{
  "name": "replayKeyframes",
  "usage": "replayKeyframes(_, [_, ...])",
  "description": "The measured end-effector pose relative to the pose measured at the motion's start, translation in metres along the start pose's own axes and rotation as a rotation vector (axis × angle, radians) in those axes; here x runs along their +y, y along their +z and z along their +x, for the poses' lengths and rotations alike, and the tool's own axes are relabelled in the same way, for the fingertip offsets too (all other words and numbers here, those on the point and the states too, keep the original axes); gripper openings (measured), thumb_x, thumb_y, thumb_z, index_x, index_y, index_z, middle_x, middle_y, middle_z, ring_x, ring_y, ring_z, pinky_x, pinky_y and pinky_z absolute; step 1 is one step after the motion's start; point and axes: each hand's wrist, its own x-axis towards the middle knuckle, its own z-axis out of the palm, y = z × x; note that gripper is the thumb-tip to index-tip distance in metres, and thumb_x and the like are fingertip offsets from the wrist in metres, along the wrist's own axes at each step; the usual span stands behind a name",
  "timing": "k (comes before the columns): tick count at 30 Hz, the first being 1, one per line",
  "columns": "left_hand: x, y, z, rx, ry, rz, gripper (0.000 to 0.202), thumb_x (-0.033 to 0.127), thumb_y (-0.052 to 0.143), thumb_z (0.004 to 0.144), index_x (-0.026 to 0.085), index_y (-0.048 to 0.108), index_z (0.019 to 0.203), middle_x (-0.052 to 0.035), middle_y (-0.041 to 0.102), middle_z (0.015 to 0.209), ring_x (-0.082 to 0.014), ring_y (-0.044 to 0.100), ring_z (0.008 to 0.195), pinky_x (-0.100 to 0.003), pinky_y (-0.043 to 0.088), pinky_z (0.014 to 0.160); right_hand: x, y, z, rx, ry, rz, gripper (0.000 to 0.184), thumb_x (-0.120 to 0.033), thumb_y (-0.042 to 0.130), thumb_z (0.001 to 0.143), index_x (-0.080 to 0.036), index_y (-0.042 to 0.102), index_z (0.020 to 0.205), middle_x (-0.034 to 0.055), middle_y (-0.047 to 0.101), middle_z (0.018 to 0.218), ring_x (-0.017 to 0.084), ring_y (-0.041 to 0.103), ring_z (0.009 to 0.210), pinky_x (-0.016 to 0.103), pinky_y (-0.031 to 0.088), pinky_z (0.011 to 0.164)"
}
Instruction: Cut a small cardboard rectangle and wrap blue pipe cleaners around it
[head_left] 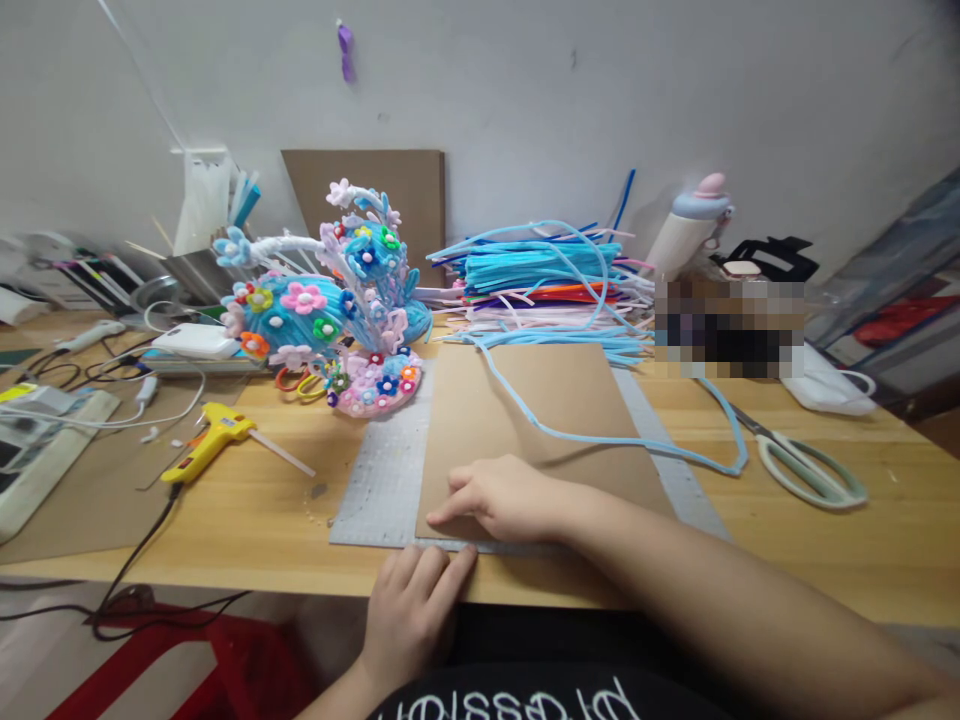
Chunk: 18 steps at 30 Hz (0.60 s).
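A rectangular brown cardboard sheet (540,385) lies on a grey cutting mat (375,480) at the table's front. My right hand (506,498) rests on the sheet's near left part, index finger stretched towards the near left corner, the other fingers partly hidden; nothing shows in it. Just in front, my left hand (420,590) lies over the table edge with its fingers extended, the tips close to the mat's near edge. It holds nothing. A light blue pipe cleaner (585,437) runs bent across the sheet and out to the right.
At the back left stands a fuzzy flower-covered decoration (300,310). A yellow glue gun (214,440) lies left of the mat, its cord hanging over the edge. Bundled pipe cleaners (536,265) are piled behind the sheet. Scissors (806,470) and a white bottle (679,235) are at right.
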Motion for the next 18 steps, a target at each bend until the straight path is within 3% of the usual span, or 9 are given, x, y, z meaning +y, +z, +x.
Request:
replayKeyframes(5, [0.001, 0.002, -0.003, 0.131, -0.001, 0.004, 0.036, 0.014, 0.041, 0.088, 0.027, 0.061, 0.115, -0.0022, 0.070, 0.100, -0.0182, 0.057, 0.096, -0.032, 0.034, 0.083, 0.001, 0.000, 0.000, 0.000, -0.002, 0.012, 0.038, -0.017, 0.045, 0.086, -0.036, 0.064, 0.113, 0.0009, 0.060, 0.084, 0.013, 0.055, 0.071, 0.025, 0.027, 0.055])
replayKeyframes(10, [0.001, 0.005, 0.002, 0.243, 0.007, -0.060, 0.036, 0.015, 0.040, 0.089, 0.026, 0.061, 0.117, 0.0015, 0.071, 0.103, -0.0153, 0.060, 0.092, -0.030, 0.033, 0.082, -0.001, 0.000, 0.000, -0.012, 0.012, 0.003, 0.033, -0.022, 0.046, 0.087, -0.034, 0.063, 0.113, 0.0013, 0.060, 0.086, 0.014, 0.055, 0.074, 0.024, 0.030, 0.057])
replayKeyframes(13, [0.000, 0.006, 0.004, 0.273, 0.000, -0.093, 0.036, 0.017, 0.039, 0.090, 0.027, 0.060, 0.119, 0.0018, 0.072, 0.101, -0.0155, 0.060, 0.090, -0.030, 0.032, 0.081, -0.014, -0.002, -0.008, -0.010, 0.038, -0.046, 0.032, -0.028, 0.050, 0.086, -0.032, 0.061, 0.116, 0.0037, 0.060, 0.090, 0.017, 0.055, 0.079, 0.026, 0.033, 0.060])
replayKeyframes(18, [-0.002, 0.006, 0.004, 0.298, 0.014, -0.120, 0.040, 0.014, 0.033, 0.092, 0.025, 0.056, 0.123, 0.0017, 0.072, 0.102, -0.0152, 0.060, 0.088, -0.030, 0.032, 0.079, -0.043, -0.032, -0.050, -0.084, 0.093, -0.043, 0.053, -0.013, 0.054, 0.079, -0.028, 0.049, 0.129, 0.0073, 0.062, 0.101, 0.022, 0.056, 0.088, 0.032, 0.041, 0.073])
